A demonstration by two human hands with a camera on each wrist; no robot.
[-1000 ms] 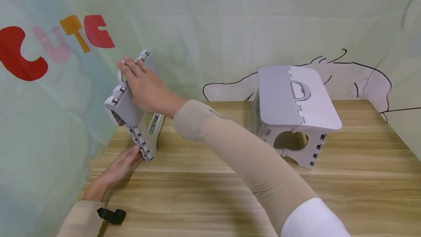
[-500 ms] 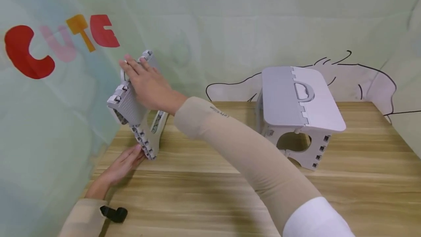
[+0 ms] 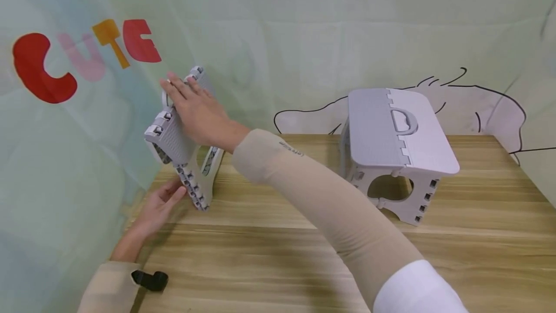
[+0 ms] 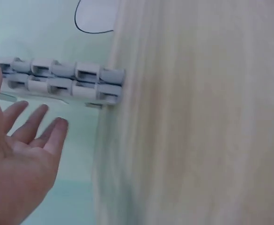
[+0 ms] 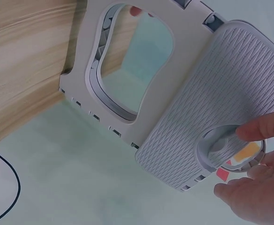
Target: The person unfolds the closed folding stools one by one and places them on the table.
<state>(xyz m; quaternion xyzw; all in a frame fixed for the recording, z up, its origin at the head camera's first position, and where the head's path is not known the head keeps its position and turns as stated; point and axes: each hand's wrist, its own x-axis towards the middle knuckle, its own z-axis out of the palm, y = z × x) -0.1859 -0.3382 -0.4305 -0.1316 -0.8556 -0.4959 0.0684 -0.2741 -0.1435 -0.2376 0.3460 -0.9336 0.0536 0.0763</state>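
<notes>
A grey and white folding step stool [image 3: 174, 140], partly folded, stands at the left of the table close to the wall. My right hand [image 3: 201, 116] lies over its top, fingers across the upper edge. In the right wrist view, the thumb is at the handle opening on the textured seat [image 5: 207, 93] and the other fingers are on the far side, so the hand grips the folded top. Low beside the hinged leg edge [image 4: 62, 77], my left hand [image 3: 157, 210] is held with loose, spread fingers. The left wrist view shows a gap between those fingers and the hinges.
A second folding stool [image 3: 373, 127], unfolded with its handle on top, stands at the right of the wooden table [image 3: 278, 255]. A printed cloth backdrop [image 3: 295, 47] with coloured letters closes off the left and back. A black strap [image 3: 149, 280] is on the left sleeve.
My left hand has drawn slightly away from the stool's lower edge, its thumb and fingers spreading. The right hand stays on top. The whole view has shifted slightly.
</notes>
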